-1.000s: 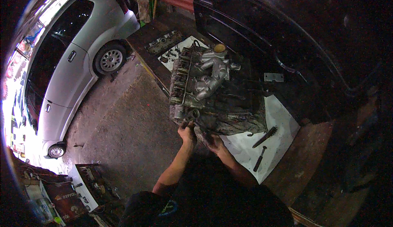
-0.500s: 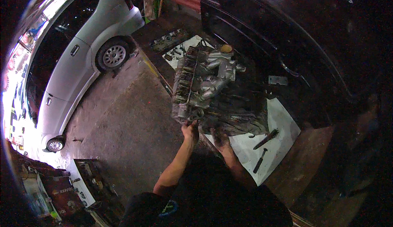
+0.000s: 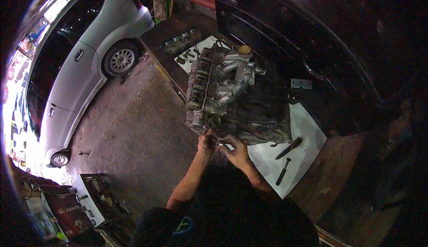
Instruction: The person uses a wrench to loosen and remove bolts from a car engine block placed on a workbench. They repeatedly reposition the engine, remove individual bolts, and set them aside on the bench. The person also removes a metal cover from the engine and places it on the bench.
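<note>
A greasy metal cylinder head (image 3: 196, 97) with a pale cast intake manifold (image 3: 234, 84) lies on the dark bench in front of me. A round, open-mouthed metal fitting (image 3: 214, 122) stands out at its near end. My left hand (image 3: 205, 142) is closed just below that fitting, thumb up; what it grips is hidden by the fingers and the dim light. Beside it, my right hand (image 3: 235, 151) curls thumb and fingertips together near the left fingers. Whatever lies between those fingertips is too small and dark to make out.
A white sheet (image 3: 307, 131) on the right bears a dark brush (image 3: 290, 148) and a slim dark-handled tool (image 3: 283, 171). Small parts lie on another white sheet (image 3: 183, 59), near a long metal part (image 3: 180, 42). A silver car (image 3: 76, 69) stands left; a parts tray (image 3: 89, 202) sits lower left.
My right hand has come left and up from under the near edge to meet the left hand, its fingers now curled together. The left hand has stayed at the near end.
</note>
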Motion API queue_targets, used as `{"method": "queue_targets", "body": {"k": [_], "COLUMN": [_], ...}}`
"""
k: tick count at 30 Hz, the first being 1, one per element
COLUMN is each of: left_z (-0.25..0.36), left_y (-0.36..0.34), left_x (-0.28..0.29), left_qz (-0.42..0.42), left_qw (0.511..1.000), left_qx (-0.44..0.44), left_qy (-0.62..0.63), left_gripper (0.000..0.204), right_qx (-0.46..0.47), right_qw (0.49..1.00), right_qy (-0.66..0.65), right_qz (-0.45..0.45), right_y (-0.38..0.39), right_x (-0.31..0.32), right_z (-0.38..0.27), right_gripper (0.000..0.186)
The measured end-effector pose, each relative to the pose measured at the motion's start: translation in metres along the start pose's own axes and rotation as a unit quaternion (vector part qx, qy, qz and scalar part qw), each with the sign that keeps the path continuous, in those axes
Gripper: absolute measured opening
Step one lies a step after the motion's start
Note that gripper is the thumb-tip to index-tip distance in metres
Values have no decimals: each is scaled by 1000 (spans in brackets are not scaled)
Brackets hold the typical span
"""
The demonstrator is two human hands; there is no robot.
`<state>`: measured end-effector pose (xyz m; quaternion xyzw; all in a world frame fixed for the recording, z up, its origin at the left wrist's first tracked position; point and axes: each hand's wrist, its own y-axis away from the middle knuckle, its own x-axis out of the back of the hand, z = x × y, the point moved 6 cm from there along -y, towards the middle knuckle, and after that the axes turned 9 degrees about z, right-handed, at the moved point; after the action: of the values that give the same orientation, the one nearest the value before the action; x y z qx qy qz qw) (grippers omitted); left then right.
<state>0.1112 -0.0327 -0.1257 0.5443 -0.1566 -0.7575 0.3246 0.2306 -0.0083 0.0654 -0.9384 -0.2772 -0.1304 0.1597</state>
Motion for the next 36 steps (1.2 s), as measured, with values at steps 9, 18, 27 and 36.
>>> {"method": "queue_targets", "body": {"k": [9, 18, 27, 36], "left_z": [1, 8, 10, 2], "left_y": [-1, -5, 22, 10], "left_x": [-3, -4, -21, -9], "left_qz": [45, 41, -47, 4], "left_qw": [996, 993, 997, 997], "left_qx": [-68, -104, 62, 2], "left_qy": [-44, -36, 11, 77], "left_gripper": [20, 21, 21, 22], "right_qx": [-194, -245, 57, -89], "right_qw": [886, 804, 995, 971], "right_qy": [-307, -372, 31, -179], "right_qz": [289, 393, 76, 131], "right_y": [39, 32, -7, 36], "right_x": [44, 40, 1, 21], "right_z": [94, 105, -6, 67], "right_gripper": [18, 23, 14, 18]}}
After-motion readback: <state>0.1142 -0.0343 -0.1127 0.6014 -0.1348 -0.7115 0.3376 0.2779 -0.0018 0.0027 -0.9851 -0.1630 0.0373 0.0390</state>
